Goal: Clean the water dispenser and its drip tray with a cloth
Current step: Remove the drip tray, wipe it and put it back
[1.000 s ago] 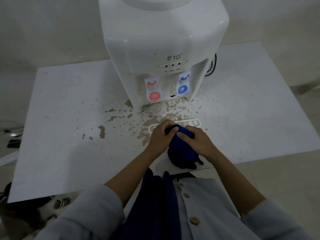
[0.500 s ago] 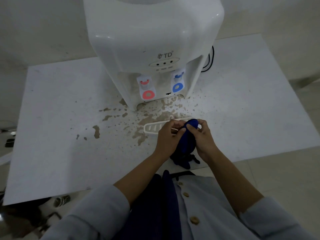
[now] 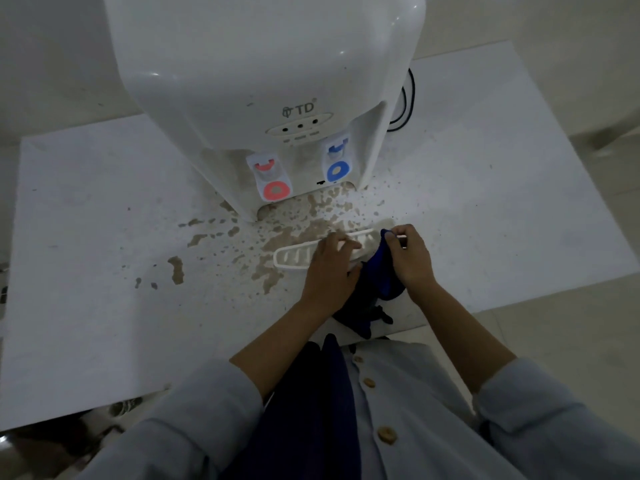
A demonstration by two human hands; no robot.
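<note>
Head view, reading left to right. Brown stains (image 3: 177, 270) are lying scattered over the white table (image 3: 86, 220), thickening toward the water dispenser (image 3: 263, 74), whose top is being cut off by the upper frame edge. Its red tap (image 3: 269, 178) and blue tap (image 3: 337, 161) are facing the viewer. The slotted white drip tray (image 3: 294, 257) is lying on the table in front of the dispenser, apart from it; its middle and right end are being hidden by the hands. The left hand (image 3: 329, 268) is holding the tray, fingers curling over its top and thumb underneath. The blue cloth (image 3: 381, 271) is hanging between the two hands, its lower folds dark and hard to make out. The right hand (image 3: 410, 259) is pinching the cloth's upper corner between thumb and fingertips, just over the tray's right end. A black cable (image 3: 410, 98) is showing partly behind the dispenser.
</note>
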